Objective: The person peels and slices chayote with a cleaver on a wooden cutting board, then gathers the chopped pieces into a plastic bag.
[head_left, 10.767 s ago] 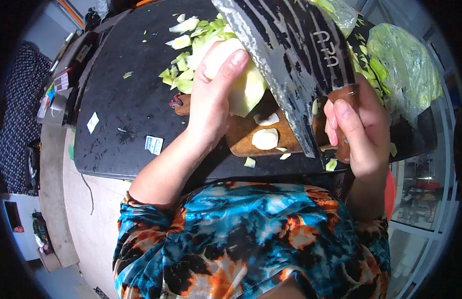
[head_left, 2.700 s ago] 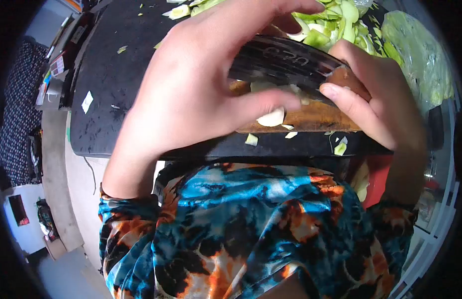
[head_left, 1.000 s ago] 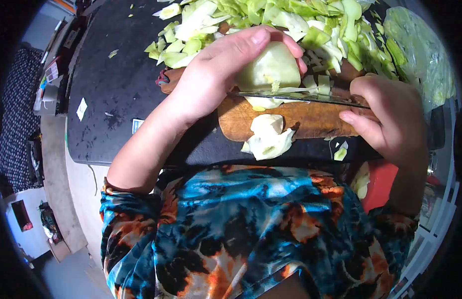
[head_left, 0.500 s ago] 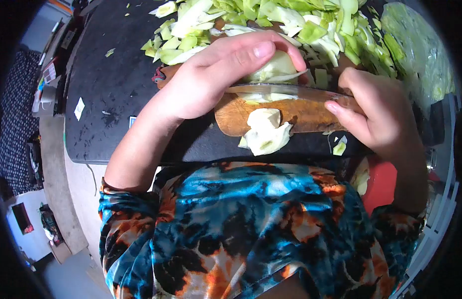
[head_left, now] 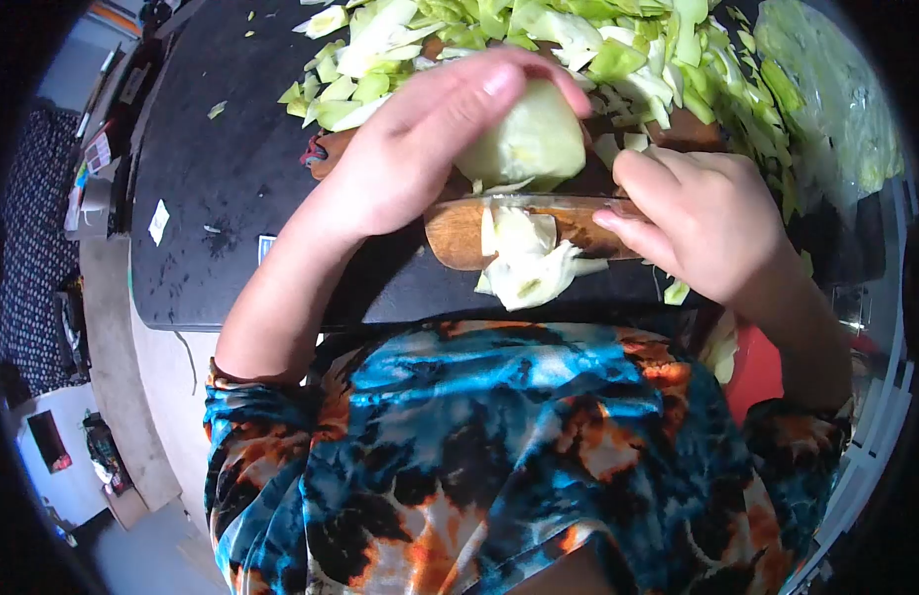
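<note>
My left hand is wrapped round the pale green cabbage piece, which rests on the wooden cutting board. To its right, my right hand is closed on the knife's handle, mostly hidden by the fingers. The blade lies nearly edge-on across the board, in front of the cabbage and apart from it. Pale cut slices are heaped at the board's near edge, partly overhanging it.
Chopped green pieces spread behind the board on the black table. A clear plastic bag with greens lies at the right. A white scrap is at the left, and something red stands below the table's edge.
Over the last second the knife and my right hand have moved left and toward me, away from the cabbage piece. More slices lie at the board's near edge.
</note>
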Action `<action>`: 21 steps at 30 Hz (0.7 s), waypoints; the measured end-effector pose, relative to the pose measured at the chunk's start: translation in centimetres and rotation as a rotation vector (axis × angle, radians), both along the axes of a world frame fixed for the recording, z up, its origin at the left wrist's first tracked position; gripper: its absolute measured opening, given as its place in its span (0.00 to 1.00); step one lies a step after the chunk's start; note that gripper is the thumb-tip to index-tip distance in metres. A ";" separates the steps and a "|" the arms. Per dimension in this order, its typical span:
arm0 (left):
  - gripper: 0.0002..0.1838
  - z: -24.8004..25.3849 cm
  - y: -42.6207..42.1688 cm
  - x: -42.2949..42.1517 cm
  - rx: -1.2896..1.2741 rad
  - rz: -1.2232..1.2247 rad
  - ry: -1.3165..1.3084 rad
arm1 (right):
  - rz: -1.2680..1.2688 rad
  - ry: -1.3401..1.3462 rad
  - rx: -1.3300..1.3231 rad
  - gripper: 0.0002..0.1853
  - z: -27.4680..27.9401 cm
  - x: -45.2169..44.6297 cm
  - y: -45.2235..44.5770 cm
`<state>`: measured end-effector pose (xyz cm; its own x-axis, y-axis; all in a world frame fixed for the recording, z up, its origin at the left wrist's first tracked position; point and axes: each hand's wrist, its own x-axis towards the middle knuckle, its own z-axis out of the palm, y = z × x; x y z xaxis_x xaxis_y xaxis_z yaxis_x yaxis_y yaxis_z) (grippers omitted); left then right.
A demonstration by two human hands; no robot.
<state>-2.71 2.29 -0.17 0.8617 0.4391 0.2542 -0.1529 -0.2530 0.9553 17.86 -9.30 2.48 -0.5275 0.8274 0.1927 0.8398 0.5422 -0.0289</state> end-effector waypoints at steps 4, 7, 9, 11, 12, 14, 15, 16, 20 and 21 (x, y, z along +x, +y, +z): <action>0.21 -1.5 1.3 -0.6 -0.145 0.199 -0.086 | 0.123 -0.012 0.092 0.15 0.3 0.6 -0.1; 0.20 -2.2 1.9 -1.0 -0.143 0.242 0.012 | 0.092 -0.011 0.099 0.16 0.6 1.5 -0.3; 0.20 -2.1 1.9 -1.0 -0.148 0.255 0.038 | 0.055 -0.020 0.093 0.16 0.6 2.1 -0.5; 0.19 -2.1 2.0 -1.0 -0.146 0.283 0.060 | 0.010 -0.007 0.107 0.16 0.8 2.4 -0.9; 0.19 -2.3 2.0 -1.0 -0.217 0.297 0.054 | -0.013 -0.001 0.116 0.16 0.8 2.5 -1.1; 0.20 -2.6 2.1 -0.8 -0.361 0.326 0.039 | -0.125 0.117 0.190 0.13 0.6 3.5 -1.4; 0.20 -2.6 1.8 -0.4 -0.447 0.387 -0.001 | -0.178 0.175 0.229 0.12 0.5 4.0 -1.6; 0.21 -2.5 1.8 -0.4 -0.545 0.409 -0.027 | -0.338 0.398 0.182 0.12 0.5 4.2 -1.7; 0.21 -1.4 1.5 -0.3 -0.765 0.457 -0.135 | -0.623 0.988 -0.006 0.18 1.2 5.7 -2.1; 0.20 -1.5 1.6 -0.2 -0.701 0.491 -0.152 | -0.570 1.004 0.049 0.20 1.4 5.2 -1.6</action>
<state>-2.93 3.85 -1.64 0.5122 0.8508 -0.1170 -0.3193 0.3151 0.8937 23.04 -10.92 3.87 0.3295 0.8760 0.3523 0.5737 0.1106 -0.8116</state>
